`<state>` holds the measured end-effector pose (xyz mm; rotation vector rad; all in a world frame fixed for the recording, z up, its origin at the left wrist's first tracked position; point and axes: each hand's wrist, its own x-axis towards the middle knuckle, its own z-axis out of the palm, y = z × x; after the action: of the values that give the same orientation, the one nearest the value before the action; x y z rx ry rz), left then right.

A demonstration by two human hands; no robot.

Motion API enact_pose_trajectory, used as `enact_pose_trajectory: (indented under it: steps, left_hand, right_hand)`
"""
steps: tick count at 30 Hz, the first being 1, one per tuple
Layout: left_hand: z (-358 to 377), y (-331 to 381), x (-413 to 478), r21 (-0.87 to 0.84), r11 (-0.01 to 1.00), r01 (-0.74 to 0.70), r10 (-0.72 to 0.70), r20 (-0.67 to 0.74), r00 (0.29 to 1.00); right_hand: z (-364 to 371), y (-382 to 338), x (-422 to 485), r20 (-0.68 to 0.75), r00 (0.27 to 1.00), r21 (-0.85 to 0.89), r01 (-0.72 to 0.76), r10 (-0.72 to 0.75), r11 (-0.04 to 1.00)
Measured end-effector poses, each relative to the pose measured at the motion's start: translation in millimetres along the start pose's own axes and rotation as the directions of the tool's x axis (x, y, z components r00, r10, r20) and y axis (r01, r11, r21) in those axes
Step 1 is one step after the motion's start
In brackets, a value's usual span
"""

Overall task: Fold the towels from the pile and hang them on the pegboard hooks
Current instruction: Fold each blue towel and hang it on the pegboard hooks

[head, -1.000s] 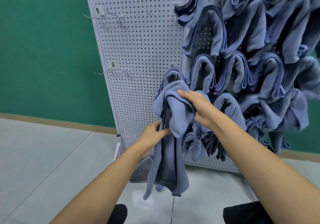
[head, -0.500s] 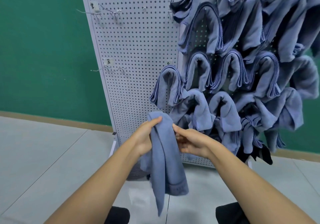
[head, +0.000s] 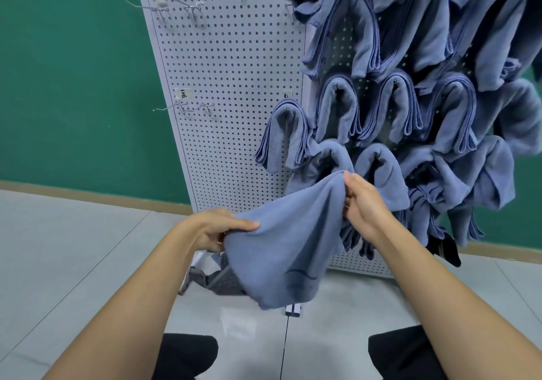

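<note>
**Towel pulled open between both hands, fold not yet made**

Low in the frame, dark trouser knees (head: pixel 187 356) flank the two forearms. The left hand (head: pixel 215 230), left of centre, pinches one edge of the blue towel (head: pixel 281 250), thumb lying on top. The right hand (head: pixel 365 203), higher and right of centre, pinches the opposite edge with curled fingers. Half a second ago the hands sat close together and the cloth hung as a narrow bunch. Now they have drawn apart and it is stretched into a slack sheet that sags toward the floor. I take this as opening the towel out for folding, so hanging comes later.

Behind the towel's lower edge, a grey mesh basket (head: pixel 218 280) stands at the foot of the pegboard (head: pixel 234 65); the towel hides its contents. On the board, folded towels (head: pixel 340 109) crowd the right half, while wire hooks (head: pixel 187 106) at upper left hang bare.
</note>
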<state>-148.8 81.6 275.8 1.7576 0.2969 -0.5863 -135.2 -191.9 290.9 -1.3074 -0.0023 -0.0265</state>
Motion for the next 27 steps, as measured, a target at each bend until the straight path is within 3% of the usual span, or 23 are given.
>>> enact_pose_trajectory:
  steps: [3,9,13,15,17,19,21,22,25,27]
  left_hand:
    - [-3,-2,-2,-0.154,0.988,0.022,-0.021,0.010,1.000]
    - [-3,5,-10,-0.523,0.849,-0.073,0.120,0.056,0.991]
    - [1,5,-7,-0.439,0.858,-0.267,0.148,-0.286,0.947]
    - [0,2,-4,-0.398,0.864,-0.307,0.148,-0.382,0.912]
    - [0,1,-5,-0.486,0.839,-0.246,0.095,-0.313,0.945]
    - [-2,3,-5,-0.650,0.738,-0.180,0.048,-0.216,0.975]
    - [-6,3,-5,-0.712,0.675,-0.192,0.087,-0.182,0.979]
    - [-8,1,-4,-0.656,0.724,-0.213,0.108,-0.196,0.975]
    - [-4,-4,-5,-0.214,0.957,-0.194,0.112,-0.343,0.933]
    - [1,-6,-5,-0.090,0.981,-0.171,0.123,-0.396,0.910]
  right_hand:
    - [-16,0,3,-0.013,0.999,-0.043,0.043,-0.044,0.998]
    - [-28,-5,-1,-0.007,0.999,0.024,0.032,-0.032,0.999]
    - [-29,-7,-7,-0.037,0.999,0.046,0.002,0.000,0.999]
    - [-30,-6,-8,-0.040,0.999,0.048,-0.010,0.011,0.999]
    - [-33,-4,-9,-0.049,0.999,0.043,-0.017,0.019,0.999]
    - [-35,-2,-9,-0.066,0.997,0.043,-0.028,0.031,0.999]
    - [-36,-3,-10,-0.094,0.995,0.062,-0.030,0.035,0.998]
    - [-37,-4,-10,-0.108,0.994,0.071,-0.026,0.034,0.997]
    - [-38,-5,-11,-0.116,0.993,0.056,-0.017,0.023,0.998]
    - [-40,-4,-11,-0.111,0.993,0.042,-0.020,0.024,0.999]
